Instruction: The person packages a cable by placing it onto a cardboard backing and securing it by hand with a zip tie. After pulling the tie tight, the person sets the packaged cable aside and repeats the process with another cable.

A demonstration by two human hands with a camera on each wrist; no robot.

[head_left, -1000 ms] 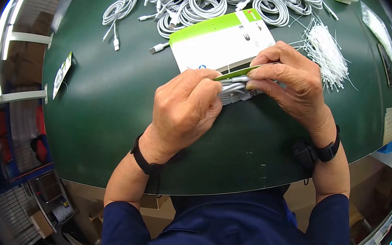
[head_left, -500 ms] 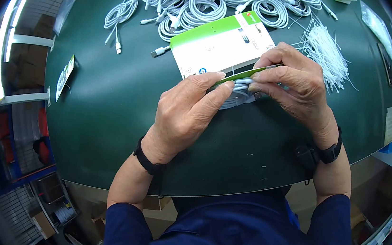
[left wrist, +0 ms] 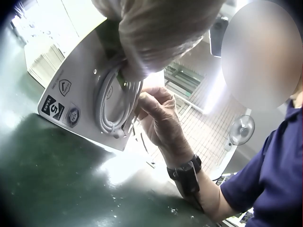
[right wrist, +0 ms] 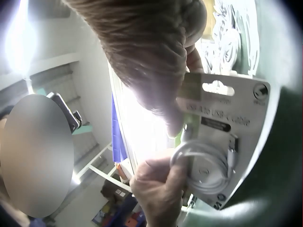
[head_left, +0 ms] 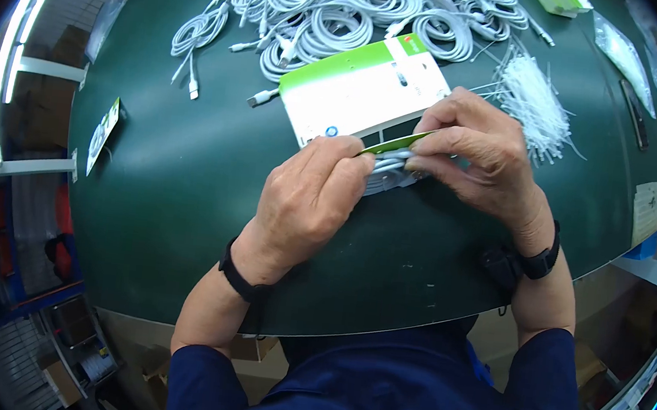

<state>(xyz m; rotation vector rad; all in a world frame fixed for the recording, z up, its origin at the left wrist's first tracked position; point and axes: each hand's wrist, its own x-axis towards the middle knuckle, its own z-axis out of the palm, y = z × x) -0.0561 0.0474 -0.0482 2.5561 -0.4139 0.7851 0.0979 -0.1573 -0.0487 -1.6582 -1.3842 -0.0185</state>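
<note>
Both hands hold one printed card (right wrist: pixel 248 106) with a coiled pale cable (right wrist: pixel 208 165) lying against its face. My left hand (head_left: pixel 310 191) pinches the card and coil at one side, thumb on the cable. At the other side my right hand (head_left: pixel 482 153) pinches the card's edge between thumb and fingers. In the left wrist view the coil (left wrist: pixel 102 106) rests on the card (left wrist: pixel 71 94), near badges and a "5 years" mark. From above, the card shows as a thin green edge. Just behind it lies a stack of white and green cards (head_left: pixel 357 84).
Many coiled cables (head_left: pixel 342 2) lie across the back of the green table (head_left: pixel 180 245). Thin white ties (head_left: pixel 535 107) are heaped at the back right, near a plastic bag (head_left: pixel 624 56) and a dark slim object (head_left: pixel 634 113). Another carded cable (head_left: pixel 102 137) is at far left.
My left thumb, stretched over the cable half a second ago, has drawn back toward the left. The right hand keeps its pinch on the card. The head view has shifted slightly.
</note>
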